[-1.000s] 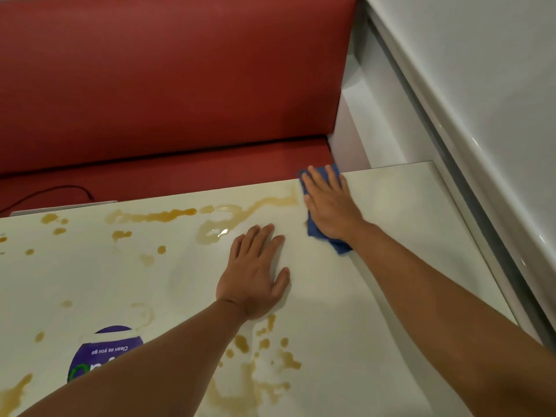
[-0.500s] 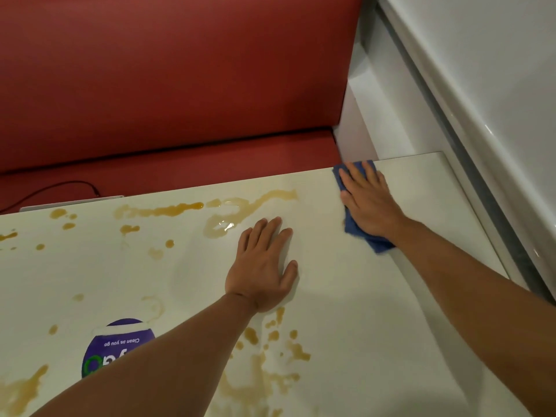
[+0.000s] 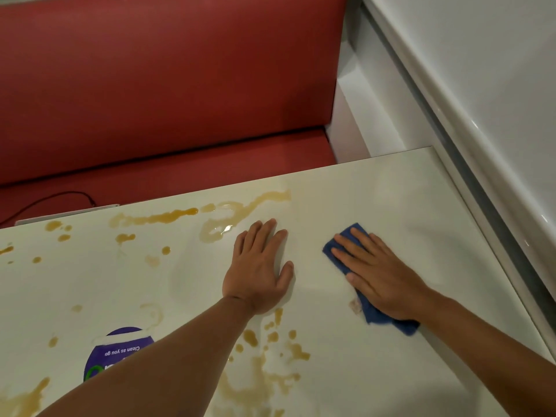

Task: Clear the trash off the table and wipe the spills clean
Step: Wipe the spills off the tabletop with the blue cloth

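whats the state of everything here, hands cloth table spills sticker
left hand: flat on the table, fingers straight, holding nothing
right hand: flat, pressing the cloth down
blue cloth: crumpled under the right hand, on the table
table: right part looks wiped, rest spotted
brown spills: unwiped, along the far edge and near the left arm
purple sticker: stuck flat, partly hidden by the arm

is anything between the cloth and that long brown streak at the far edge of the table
Yes. The left hand lies flat on the table, left of the cloth under the right hand. The streak lies beyond its fingers, so a diagonal swipe looks open.
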A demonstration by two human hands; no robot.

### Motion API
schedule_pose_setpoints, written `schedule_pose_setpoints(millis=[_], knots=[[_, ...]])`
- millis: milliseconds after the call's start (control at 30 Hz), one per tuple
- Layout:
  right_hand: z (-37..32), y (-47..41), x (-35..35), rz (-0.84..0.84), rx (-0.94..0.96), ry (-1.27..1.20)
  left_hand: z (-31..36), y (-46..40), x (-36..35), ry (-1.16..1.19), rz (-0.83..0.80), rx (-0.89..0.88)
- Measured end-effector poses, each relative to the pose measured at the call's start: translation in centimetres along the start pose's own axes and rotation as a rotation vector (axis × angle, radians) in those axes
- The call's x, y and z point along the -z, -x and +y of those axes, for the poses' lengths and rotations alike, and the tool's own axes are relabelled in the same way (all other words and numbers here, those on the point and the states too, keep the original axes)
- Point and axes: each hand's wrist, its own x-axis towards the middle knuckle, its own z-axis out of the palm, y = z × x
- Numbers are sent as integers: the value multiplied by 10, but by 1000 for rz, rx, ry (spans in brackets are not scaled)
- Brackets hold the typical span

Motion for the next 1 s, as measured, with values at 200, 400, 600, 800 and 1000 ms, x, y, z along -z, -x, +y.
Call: schedule_pose_setpoints(millis=[200,400,600,800,1000], knots=[[65,-72,26,132,-418,-61,-1,1,-1,1,6,-8],[1,-87,11,119,-379,-39,0,1,0,-10,10,1],[-37,-52,-8,73,-175,25,0,0,-3,-32,11,16],[-23,-139,22,33,-175,-7,-1,0,-2,-60,-10,22],[-21,-129,18,36,-154,1,-1,-1,-3,-66,-14,24]])
